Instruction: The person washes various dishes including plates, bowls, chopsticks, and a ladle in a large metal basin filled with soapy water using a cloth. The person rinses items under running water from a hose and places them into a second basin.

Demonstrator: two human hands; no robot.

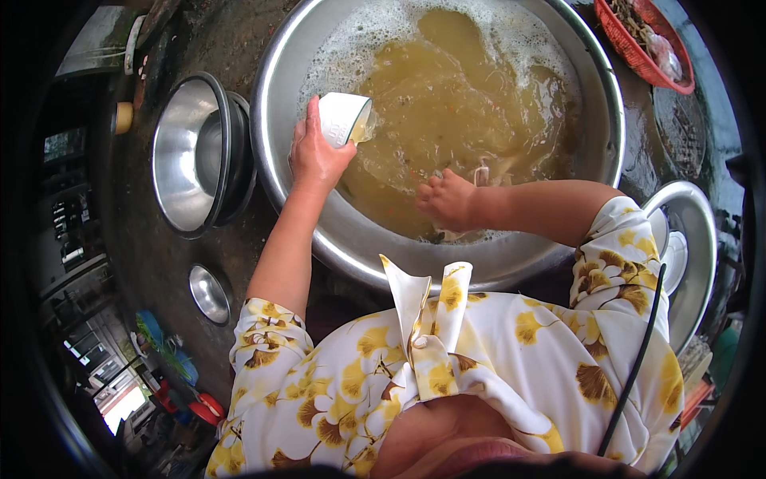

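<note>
My left hand point(320, 157) grips a white bowl point(343, 120) with a dark green rim, tipped on its side over a wide metal basin point(286, 90). Yellowish liquid shows at the bowl's mouth. Murky yellow-brown water point(431, 114) fills the basin, with white suds point(353, 45) along the far side. At the near side of the water, my right hand point(449, 200) has its fingers curled down at the surface. A small greyish bit shows by its fingers, and a pale object lies partly under water beside it. Whether the right hand holds anything is hidden.
Left of the basin, metal bowls point(185, 158) stand tilted, and a small metal bowl point(209, 293) sits nearer. A red plastic basket point(643, 48) with contents is at the far right. Another metal basin point(706, 239) holding white dishes point(676, 260) stands by my right elbow. The floor point(143, 239) looks wet.
</note>
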